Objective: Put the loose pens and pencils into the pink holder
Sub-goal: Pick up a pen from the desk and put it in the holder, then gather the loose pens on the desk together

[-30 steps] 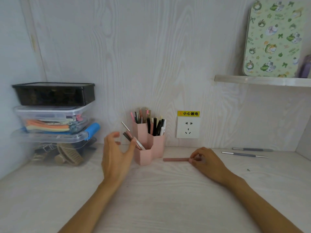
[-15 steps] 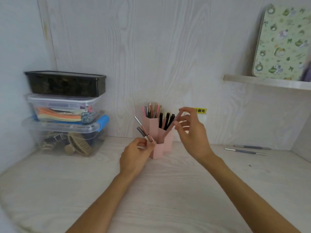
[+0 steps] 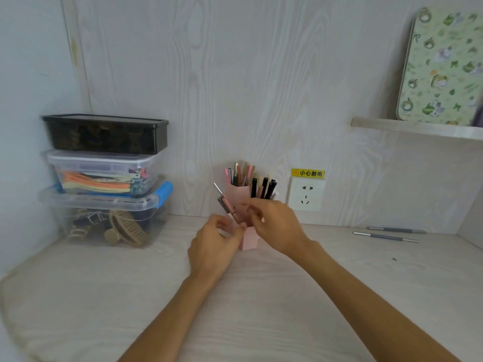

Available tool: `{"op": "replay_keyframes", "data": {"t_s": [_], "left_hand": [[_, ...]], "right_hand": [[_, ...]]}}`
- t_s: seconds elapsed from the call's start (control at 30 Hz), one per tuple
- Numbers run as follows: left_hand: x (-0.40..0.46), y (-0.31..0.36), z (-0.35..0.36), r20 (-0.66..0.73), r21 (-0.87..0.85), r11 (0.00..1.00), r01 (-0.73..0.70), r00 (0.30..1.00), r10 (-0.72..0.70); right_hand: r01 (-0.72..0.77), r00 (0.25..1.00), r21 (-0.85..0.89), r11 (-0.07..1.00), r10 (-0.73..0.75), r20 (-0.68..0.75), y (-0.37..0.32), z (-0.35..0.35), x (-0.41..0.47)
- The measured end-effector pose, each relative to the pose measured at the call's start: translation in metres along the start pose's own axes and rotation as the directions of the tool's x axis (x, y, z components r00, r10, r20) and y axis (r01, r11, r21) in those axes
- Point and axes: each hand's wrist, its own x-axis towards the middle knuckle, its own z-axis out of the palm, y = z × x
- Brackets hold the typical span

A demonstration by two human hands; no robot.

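The pink holder (image 3: 248,239) stands on the desk by the back wall, with several pens (image 3: 264,186) upright in its rear cells. A few pens (image 3: 227,205) lean out to the left from its low front cell. My left hand (image 3: 213,244) pinches the front cell's left edge. My right hand (image 3: 275,224) hovers right in front of the holder with loosely curled fingers and no pen visible in it. It hides most of the holder's middle. Two loose grey pens (image 3: 386,236) lie on the desk at the far right.
Three stacked plastic storage boxes (image 3: 104,178) stand in the left corner. A wall socket (image 3: 305,195) sits just right of the holder. A shelf (image 3: 418,128) carrying a patterned green tin (image 3: 441,66) juts out at the upper right.
My right hand picked a pink pen off the desk, lifted it over the holder, and is now lower without it. My left hand closed on the holder's front. The camera moved closer.
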Motion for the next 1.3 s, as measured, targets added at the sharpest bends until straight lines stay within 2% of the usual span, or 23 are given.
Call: {"op": "replay_keyframes", "data": {"t_s": [0.1, 0.17, 0.27, 0.33, 0.4, 0.47, 0.5, 0.53, 0.57, 0.77, 0.9, 1.0, 1.13, 1.23, 1.3], "left_hand": [[-0.004, 0.003, -0.002, -0.091, 0.113, 0.989, -0.097, 0.990, 0.108], [-0.007, 0.004, -0.003, -0.106, 0.184, 0.968, -0.172, 0.975, 0.193], [-0.011, 0.010, -0.002, -0.058, 0.288, 0.923, -0.256, 0.957, 0.284], [-0.015, 0.017, 0.004, 0.034, 0.298, 0.895, -0.331, 0.941, 0.337], [-0.021, 0.022, 0.011, 0.161, 0.271, 0.877, -0.396, 0.917, 0.364], [-0.026, 0.027, 0.021, 0.292, 0.256, 0.849, -0.461, 0.875, 0.387], [-0.027, 0.028, 0.027, 0.343, 0.250, 0.840, -0.481, 0.855, 0.388], [-0.029, 0.029, 0.032, 0.383, 0.250, 0.838, -0.484, 0.845, 0.373], [-0.030, 0.030, 0.038, 0.414, 0.256, 0.836, -0.486, 0.836, 0.360], [-0.023, 0.057, 0.085, 0.518, 0.206, 0.835, -0.509, 0.781, 0.349], [-0.022, 0.083, 0.139, 0.528, 0.197, 0.877, -0.438, 0.801, 0.282], [-0.022, 0.094, 0.171, 0.566, 0.229, 0.839, -0.494, 0.769, 0.298], [-0.019, 0.112, 0.201, 0.596, 0.259, 0.813, -0.521, 0.749, 0.290], [-0.021, 0.114, 0.214, 0.558, 0.326, 0.805, -0.495, 0.788, 0.259], [-0.022, 0.110, 0.216, 0.518, 0.356, 0.784, -0.508, 0.806, 0.287]], "right_hand": [[0.050, 0.986, -0.001, 0.999, -0.050, -0.162, 0.018, -0.016, -0.021], [0.042, 0.983, -0.057, 0.997, -0.052, -0.178, 0.038, -0.033, -0.038], [-0.112, 0.991, -0.173, 0.979, 0.097, -0.092, 0.084, -0.055, -0.064], [-0.287, 0.958, -0.225, 0.931, 0.277, -0.075, 0.125, -0.066, -0.084], [-0.475, 0.872, -0.295, 0.829, 0.487, -0.036, 0.165, -0.069, -0.102], [-0.651, 0.711, -0.359, 0.668, 0.703, 0.018, 0.197, -0.073, -0.115], [-0.721, 0.627, -0.352, 0.597, 0.778, 0.036, 0.208, -0.075, -0.118], [-0.763, 0.575, -0.333, 0.554, 0.817, 0.044, 0.215, -0.076, -0.118], [-0.780, 0.557, -0.316, 0.540, 0.829, 0.043, 0.222, -0.078, -0.117], [-0.784, 0.553, -0.313, 0.537, 0.832, 0.042, 0.234, -0.080, -0.108], [-0.720, 0.635, -0.328, 0.612, 0.771, 0.045, 0.236, -0.080, -0.113], [-0.701, 0.678, -0.288, 0.652, 0.735, 0.016, 0.237, -0.078, -0.116], [-0.633, 0.736, -0.291, 0.718, 0.674, 0.062, 0.232, -0.074, -0.116], [-0.516, 0.794, -0.369, 0.773, 0.594, 0.133, 0.217, -0.062, -0.113], [-0.475, 0.806, -0.393, 0.788, 0.568, 0.166, 0.209, -0.055, -0.109]]}}
